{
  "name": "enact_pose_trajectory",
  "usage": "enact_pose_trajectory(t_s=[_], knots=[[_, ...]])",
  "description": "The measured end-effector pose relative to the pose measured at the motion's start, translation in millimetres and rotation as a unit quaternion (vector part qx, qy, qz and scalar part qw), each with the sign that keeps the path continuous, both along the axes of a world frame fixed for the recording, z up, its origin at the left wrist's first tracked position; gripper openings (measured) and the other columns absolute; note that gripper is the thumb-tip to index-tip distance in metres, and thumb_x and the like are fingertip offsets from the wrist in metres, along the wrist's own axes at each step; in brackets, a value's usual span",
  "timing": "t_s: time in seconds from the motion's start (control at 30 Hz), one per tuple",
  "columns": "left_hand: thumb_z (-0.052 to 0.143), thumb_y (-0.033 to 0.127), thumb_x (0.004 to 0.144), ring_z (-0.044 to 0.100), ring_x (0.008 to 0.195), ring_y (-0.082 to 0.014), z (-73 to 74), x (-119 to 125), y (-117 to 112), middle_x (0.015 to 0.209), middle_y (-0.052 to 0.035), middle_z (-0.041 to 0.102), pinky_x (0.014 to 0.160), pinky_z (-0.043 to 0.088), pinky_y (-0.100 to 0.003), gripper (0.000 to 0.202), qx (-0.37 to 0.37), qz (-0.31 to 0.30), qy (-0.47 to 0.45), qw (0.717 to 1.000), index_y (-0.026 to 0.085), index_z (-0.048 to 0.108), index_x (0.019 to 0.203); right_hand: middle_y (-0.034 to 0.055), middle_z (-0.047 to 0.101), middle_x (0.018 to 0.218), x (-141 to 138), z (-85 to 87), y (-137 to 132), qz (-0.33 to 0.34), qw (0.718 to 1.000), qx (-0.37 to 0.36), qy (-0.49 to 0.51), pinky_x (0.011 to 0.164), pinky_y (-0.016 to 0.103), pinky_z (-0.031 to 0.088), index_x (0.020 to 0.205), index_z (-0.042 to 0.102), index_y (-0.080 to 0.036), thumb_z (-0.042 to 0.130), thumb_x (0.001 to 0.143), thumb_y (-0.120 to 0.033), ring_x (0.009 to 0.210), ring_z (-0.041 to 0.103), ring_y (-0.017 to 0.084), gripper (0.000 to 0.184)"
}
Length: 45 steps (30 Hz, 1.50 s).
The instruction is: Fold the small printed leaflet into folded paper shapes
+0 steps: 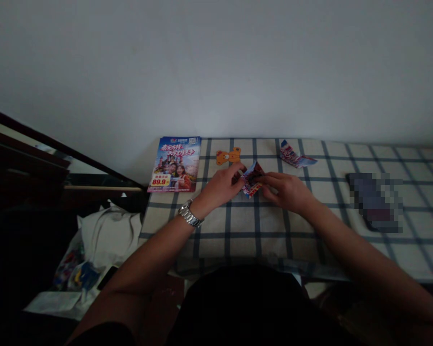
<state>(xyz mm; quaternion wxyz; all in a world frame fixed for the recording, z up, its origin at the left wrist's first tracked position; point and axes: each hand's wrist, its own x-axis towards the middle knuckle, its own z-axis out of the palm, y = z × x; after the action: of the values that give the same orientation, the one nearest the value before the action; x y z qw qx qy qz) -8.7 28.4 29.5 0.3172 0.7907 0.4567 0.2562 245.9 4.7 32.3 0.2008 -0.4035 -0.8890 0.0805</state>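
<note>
Nearest, the person's dark clothing (238, 307) fills the bottom middle, with a bare forearm reaching inward from either side. Low on the left, beside the desk, sits a white bag (111, 233) with a clear, colourful package (80, 276) next to it. The desk (209, 242) is covered with a pale cloth checked in dark blue lines, its near edge just beyond the clothing.

Over the middle of the desk, both hands work close together on one small folded paper (251, 181), printed in red, blue and purple and creased into several angled faces. The left hand (223, 185), a silver watch (190, 214) at its wrist, pinches the paper's left side with thumb and fingers nearly closed. The right hand (286, 190) has its fingers bent in and gathered against the right side, gripping it too.

Well to the right lies a dark, flat, phone-like object (373, 204), mostly pixelated. Farther back on the left is a pile of flyers (175, 166) showing a castle and "89.9". Between the pile and the paper is a flat orange bear figure (228, 156); beyond the right hand rests another folded piece (296, 157), bent into a V. Behind everything rises a plain pale wall (238, 72).
</note>
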Motion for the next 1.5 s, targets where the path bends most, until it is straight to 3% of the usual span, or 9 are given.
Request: enact_pose_trajectory(t_s=[0.2,0.43,0.5,0.63,0.83,0.97,1.13,1.33,1.5], knots=[[0.058,0.022,0.099,0.072,0.079,-0.0186,1.5,2,-3,0.09,-0.0012,0.075,0.073,0.05,-0.029,0.028,-0.018,-0.003,-0.003,1.0,0.021,0.063,0.126,0.0105,0.078,0.12,-11,-2.8,-1,-0.051,0.992,-0.043,0.106,0.084,0.036,0.061,0.106,0.078,-0.023,0.057,0.107,-0.036,0.099,0.077,0.025,0.025],[0.057,0.022,0.099,0.075,0.091,-0.0201,-11.1,1,-4,0.104,-0.0049,0.078,0.08,0.054,-0.03,0.034,-0.012,-0.019,-0.031,0.999,0.021,0.062,0.133,0.0031,0.077,0.094,-13,-7.8,-9,-0.077,0.968,-0.158,0.182,0.071,0.031,0.06,0.1,0.065,-0.025,0.065,0.099,-0.032,0.078,0.075,0.02,0.006],[0.056,0.022,0.101,0.076,0.097,-0.0201,-13.9,1,-5,0.111,-0.0056,0.078,0.084,0.056,-0.03,0.036,-0.02,-0.032,-0.047,0.998,0.022,0.062,0.136,0.0016,0.078,0.092,-14,-9.6,-11,-0.116,0.95,-0.194,0.215,0.066,0.03,0.06,0.103,0.059,-0.026,0.068,0.095,-0.033,0.073,0.076,0.02,0.014],[0.055,0.022,0.101,0.075,0.108,-0.0214,-16.8,0,-5,0.123,-0.0069,0.077,0.094,0.057,-0.033,0.039,-0.02,-0.042,-0.051,0.998,0.023,0.061,0.14,0.0055,0.079,0.108,-15,-11.7,-10,-0.166,0.93,-0.201,0.26,0.066,0.031,0.061,0.116,0.055,-0.026,0.071,0.089,-0.035,0.077,0.078,0.021,0.032],[0.054,0.019,0.099,0.074,0.111,-0.0222,-21.6,-1,-2,0.127,-0.0076,0.076,0.1,0.058,-0.037,0.042,-0.03,-0.055,-0.052,0.997,0.021,0.063,0.139,0.002,0.08,0.086,-11,-15.2,-4,-0.152,0.945,-0.223,0.186,0.063,0.03,0.057,0.122,0.067,-0.024,0.06,0.094,-0.027,0.066,0.072,0.019,0.03],[0.054,0.016,0.098,0.074,0.113,-0.022,-24.9,-3,-1,0.128,-0.0078,0.076,0.101,0.059,-0.037,0.041,-0.035,-0.068,-0.079,0.994,0.021,0.065,0.137,0.0029,0.082,0.096,-8,-25.4,-2,-0.14,0.932,-0.249,0.225,0.067,0.034,0.06,0.124,0.071,-0.025,0.059,0.096,-0.027,0.073,0.074,0.021,0.031],[0.055,0.013,0.098,0.071,0.121,-0.0226,-27.5,-4,-2,0.134,-0.0095,0.072,0.104,0.06,-0.039,0.042,-0.054,-0.073,-0.142,0.986,0.021,0.065,0.138,0.0039,0.08,0.117,-8,-34.7,1,-0.088,0.899,-0.275,0.329,0.085,0.036,0.064,0.127,0.072,-0.026,0.061,0.098,-0.031,0.098,0.077,0.023,0.031],[0.061,0.012,0.096,0.069,0.124,-0.0224,-23.6,-6,-5,0.137,-0.0108,0.071,0.112,0.054,-0.044,0.042,-0.089,-0.096,-0.195,0.972,0.021,0.064,0.137,0.0041,0.081,0.115,-10,-30.5,0,-0.1,0.888,-0.269,0.358,0.098,0.042,0.062,0.117,0.078,-0.025,0.064,0.097,-0.031,0.107,0.076,0.024,0.025],[0.069,0.021,0.095,0.069,0.127,-0.0236,-19.1,-8,-6,0.142,-0.0135,0.068,0.113,0.054,-0.044,0.043,-0.149,-0.122,-0.243,0.951,0.021,0.063,0.137,0.0035,0.083,0.107,-11,-28.4,-1,-0.117,0.886,-0.257,0.368,0.094,0.04,0.063,0.11,0.08,-0.025,0.065,0.096,-0.029,0.101,0.077,0.023,0.022]])
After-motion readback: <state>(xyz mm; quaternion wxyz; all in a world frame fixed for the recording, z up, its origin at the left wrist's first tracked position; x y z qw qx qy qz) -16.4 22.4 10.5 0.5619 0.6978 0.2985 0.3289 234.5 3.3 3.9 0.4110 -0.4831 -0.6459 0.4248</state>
